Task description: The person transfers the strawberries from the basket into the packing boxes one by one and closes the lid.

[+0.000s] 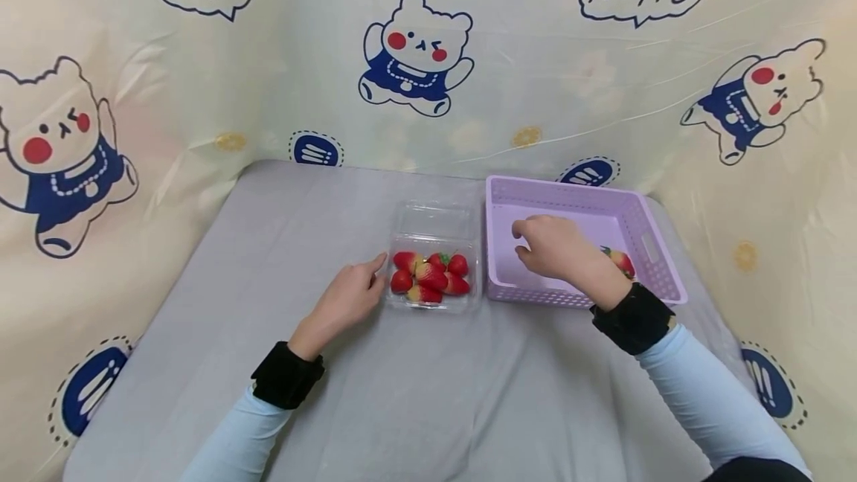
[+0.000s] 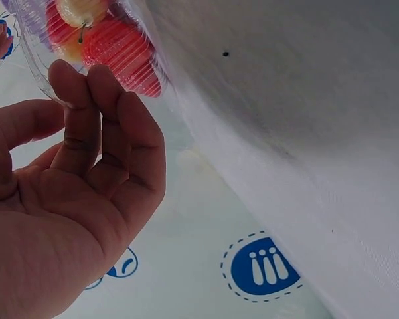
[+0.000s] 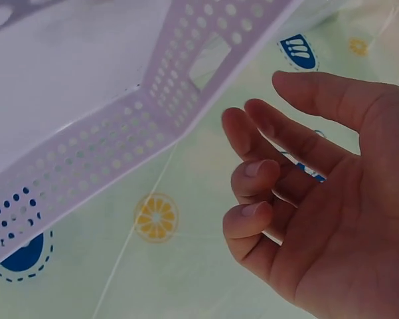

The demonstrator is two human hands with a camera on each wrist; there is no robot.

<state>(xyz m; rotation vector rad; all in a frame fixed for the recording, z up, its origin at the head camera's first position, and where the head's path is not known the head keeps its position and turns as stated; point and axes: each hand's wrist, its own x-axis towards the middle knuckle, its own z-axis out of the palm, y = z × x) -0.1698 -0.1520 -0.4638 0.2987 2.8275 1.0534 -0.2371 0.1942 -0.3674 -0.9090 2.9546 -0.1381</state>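
Observation:
A clear plastic clamshell box [image 1: 434, 306] stands mid-table with its lid [image 1: 435, 220] raised at the back. Several red strawberries [image 1: 431, 275] fill it. My left hand [image 1: 350, 292] is at the box's left side, the index fingertip right at its wall; the left wrist view shows the other fingers [image 2: 129, 133] loosely bent with nothing between them. Over the purple basket [image 1: 529, 293] hovers my right hand [image 1: 552, 248], fingers loosely bent and holding nothing, as the right wrist view also shows. Inside the basket at the right lies a strawberry [image 1: 623, 262], partly hidden behind the right wrist.
The basket has perforated walls and stands just right of the clear box. A grey cloth [image 1: 415, 407] with creases covers the table. Behind and at both sides hangs a printed curtain [image 1: 294, 58] with bear figures.

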